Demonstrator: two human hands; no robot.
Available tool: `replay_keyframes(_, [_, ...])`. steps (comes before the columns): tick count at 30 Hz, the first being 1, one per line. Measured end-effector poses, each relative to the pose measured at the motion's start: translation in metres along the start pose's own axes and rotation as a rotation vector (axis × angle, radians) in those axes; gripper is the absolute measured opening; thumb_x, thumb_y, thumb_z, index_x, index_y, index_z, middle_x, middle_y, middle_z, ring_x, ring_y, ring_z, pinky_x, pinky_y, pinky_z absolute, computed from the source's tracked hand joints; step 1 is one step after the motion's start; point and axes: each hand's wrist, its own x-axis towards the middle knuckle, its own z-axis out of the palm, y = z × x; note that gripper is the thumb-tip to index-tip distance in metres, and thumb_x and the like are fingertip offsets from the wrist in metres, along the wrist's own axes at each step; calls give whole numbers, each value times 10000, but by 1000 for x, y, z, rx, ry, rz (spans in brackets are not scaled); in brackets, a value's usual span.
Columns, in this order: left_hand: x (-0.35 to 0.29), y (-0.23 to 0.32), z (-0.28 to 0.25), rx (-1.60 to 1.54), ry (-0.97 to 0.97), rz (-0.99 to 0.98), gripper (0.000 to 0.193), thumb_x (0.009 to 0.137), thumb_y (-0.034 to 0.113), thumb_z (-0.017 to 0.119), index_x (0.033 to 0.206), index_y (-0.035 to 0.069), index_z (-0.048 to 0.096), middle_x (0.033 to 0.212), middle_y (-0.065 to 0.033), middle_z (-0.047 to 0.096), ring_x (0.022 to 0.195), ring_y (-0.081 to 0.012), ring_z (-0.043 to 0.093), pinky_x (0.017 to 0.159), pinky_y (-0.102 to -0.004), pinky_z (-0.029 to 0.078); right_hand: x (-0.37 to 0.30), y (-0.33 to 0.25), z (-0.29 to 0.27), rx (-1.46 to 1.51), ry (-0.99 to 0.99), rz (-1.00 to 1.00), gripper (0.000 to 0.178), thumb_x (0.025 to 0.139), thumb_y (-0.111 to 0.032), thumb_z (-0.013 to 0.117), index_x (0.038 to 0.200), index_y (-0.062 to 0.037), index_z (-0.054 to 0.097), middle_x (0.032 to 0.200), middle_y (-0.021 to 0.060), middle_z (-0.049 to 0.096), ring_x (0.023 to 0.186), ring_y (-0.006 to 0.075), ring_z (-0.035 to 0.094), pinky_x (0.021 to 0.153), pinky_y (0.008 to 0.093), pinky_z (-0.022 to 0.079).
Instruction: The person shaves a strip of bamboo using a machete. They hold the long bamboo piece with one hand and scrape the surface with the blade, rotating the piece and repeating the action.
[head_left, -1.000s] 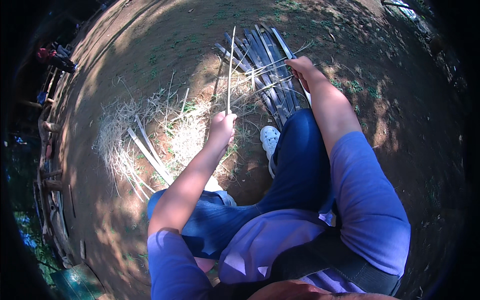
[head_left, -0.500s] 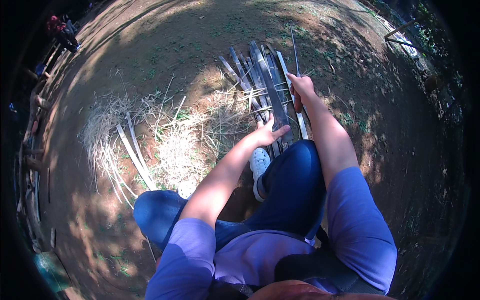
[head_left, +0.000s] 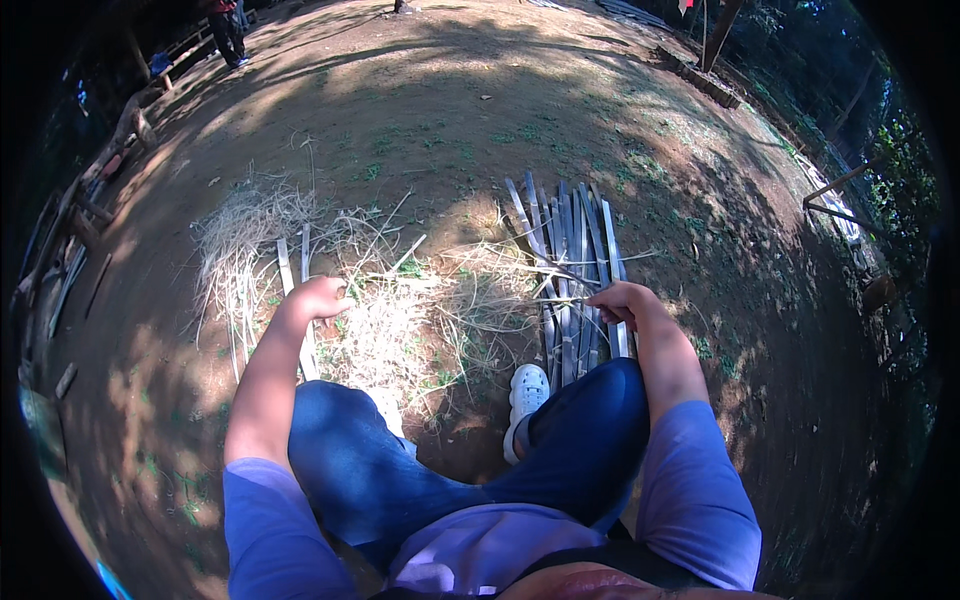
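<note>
Two hands (head_left: pixel 318 298) (head_left: pixel 622 300) hang well apart, pale shavings (head_left: pixel 385 325) between.

L head cam: wide fisheye, faces down/fwd over knees (head_left: pixel 345 410) & ground (head_left: pixel 430 115).

Long, flat, grey bamboo-like strips (head_left: pixel 573 275) lie side by side right of the frame's centre, beyond a rounded, white, rubbery shoe (head_left: pixel 527 390). Pale, stringy plant shavings (head_left: pixel 385 325) spread across centre-left, two straight, pale wooden slats (head_left: pixel 285 263) among them.
</note>
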Motion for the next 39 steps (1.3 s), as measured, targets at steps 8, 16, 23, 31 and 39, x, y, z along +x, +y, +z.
replay_keyframes(8, [-149,-274,251,-604,30,-157,526,900,304,660,1374,99,556,1309,-205,601,1223,-325,580,1039,-437,449,6,-82,47,-445,-244,-32,345,900,-308,744,697,-62,613,600,35,593,534,165,558,624,348,527])
replay_keyframes(16, [-215,-56,448,-226,177,-714,546,902,253,640,1415,131,495,1410,-162,510,1267,-339,528,1023,-489,450,33,-26,34,-295,-164,-127,251,915,-206,709,733,-61,616,663,16,588,575,154,558,661,375,556])
replay_keyframes(23, [-219,-20,465,-172,535,-740,595,896,193,604,1451,188,390,1475,-101,386,1283,-361,462,971,-572,454,32,-32,42,-405,-246,31,229,934,-228,697,936,-13,618,740,53,627,644,164,633,574,313,551])
replay_keyframes(31, [-193,-39,399,-467,307,-1016,491,834,200,695,1253,88,464,1253,-159,489,1198,-360,510,932,-514,482,31,-48,44,-418,-222,18,219,938,-209,687,873,-20,599,729,73,624,654,174,632,608,338,557])
replay_keyframes(39, [-188,-53,396,-898,488,-1083,445,797,213,719,1168,51,533,1191,-179,530,1106,-392,574,946,-462,480,40,-57,56,-381,-258,23,194,939,-212,686,894,-37,616,760,41,625,668,162,626,613,320,558])
